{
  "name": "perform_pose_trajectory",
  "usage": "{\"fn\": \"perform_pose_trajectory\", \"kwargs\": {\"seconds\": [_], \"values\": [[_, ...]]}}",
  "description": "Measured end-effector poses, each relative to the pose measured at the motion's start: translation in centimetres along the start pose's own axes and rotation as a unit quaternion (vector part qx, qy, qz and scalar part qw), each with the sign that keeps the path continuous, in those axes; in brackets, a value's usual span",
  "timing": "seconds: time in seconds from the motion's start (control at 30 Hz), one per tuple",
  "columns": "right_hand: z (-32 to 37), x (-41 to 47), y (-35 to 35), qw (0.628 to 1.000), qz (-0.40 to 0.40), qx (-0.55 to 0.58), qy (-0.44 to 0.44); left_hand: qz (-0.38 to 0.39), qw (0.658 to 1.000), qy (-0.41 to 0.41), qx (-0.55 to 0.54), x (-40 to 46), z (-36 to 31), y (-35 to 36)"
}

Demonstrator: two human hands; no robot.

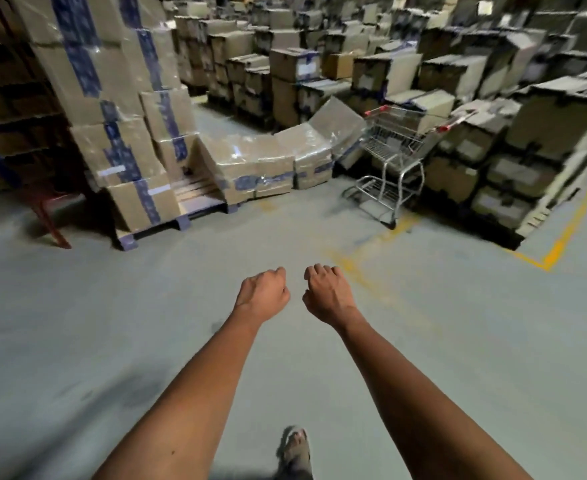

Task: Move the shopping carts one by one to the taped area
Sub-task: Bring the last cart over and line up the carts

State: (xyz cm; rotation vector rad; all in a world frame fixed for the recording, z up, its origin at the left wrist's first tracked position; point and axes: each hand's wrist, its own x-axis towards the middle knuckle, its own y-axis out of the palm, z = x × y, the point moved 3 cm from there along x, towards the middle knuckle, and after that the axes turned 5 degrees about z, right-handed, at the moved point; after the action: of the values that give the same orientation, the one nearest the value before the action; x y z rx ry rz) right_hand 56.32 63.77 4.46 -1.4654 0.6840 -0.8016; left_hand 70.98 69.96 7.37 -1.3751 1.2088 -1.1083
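Note:
A silver wire shopping cart [397, 157] with red handle caps stands ahead and to the right, against stacks of cardboard boxes, its handle pointing right. Worn yellow tape lines [358, 265] run across the grey floor below it, and a brighter yellow corner [555, 247] shows farther right. Both my arms stretch forward over bare floor, well short of the cart. My left hand [262, 294] and my right hand [325, 294] are side by side, fingers curled into loose fists, holding nothing.
A tall stack of taped boxes on a blue pallet [119, 133] stands at left beside a rack with a red foot [51, 220]. Wrapped boxes [268, 164] lie low in the middle. Box stacks [527, 150] fill the right side. My sandalled foot [295, 452] is below.

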Motion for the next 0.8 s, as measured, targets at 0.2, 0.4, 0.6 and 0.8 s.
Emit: {"fn": "perform_pose_trajectory", "kwargs": {"seconds": [0.2,0.4,0.6,0.8], "values": [[-14.7,7.0,-0.7,0.996,0.004,-0.024,0.087,0.009,0.996,0.081,-0.021,16.9,-7.3,1.0],[-28.0,12.5,-1.0,0.983,-0.012,-0.002,0.184,-0.001,0.989,0.151,-0.01,32.3,-14.4,0.3],[-40.4,18.3,-0.3,0.974,-0.009,-0.012,0.225,-0.023,0.979,0.198,0.041,44.3,-22.0,2.4],[-54.7,26.7,1.0,0.969,-0.013,-0.021,0.247,0.003,0.973,0.221,0.072,58.8,-30.4,5.0]]}}
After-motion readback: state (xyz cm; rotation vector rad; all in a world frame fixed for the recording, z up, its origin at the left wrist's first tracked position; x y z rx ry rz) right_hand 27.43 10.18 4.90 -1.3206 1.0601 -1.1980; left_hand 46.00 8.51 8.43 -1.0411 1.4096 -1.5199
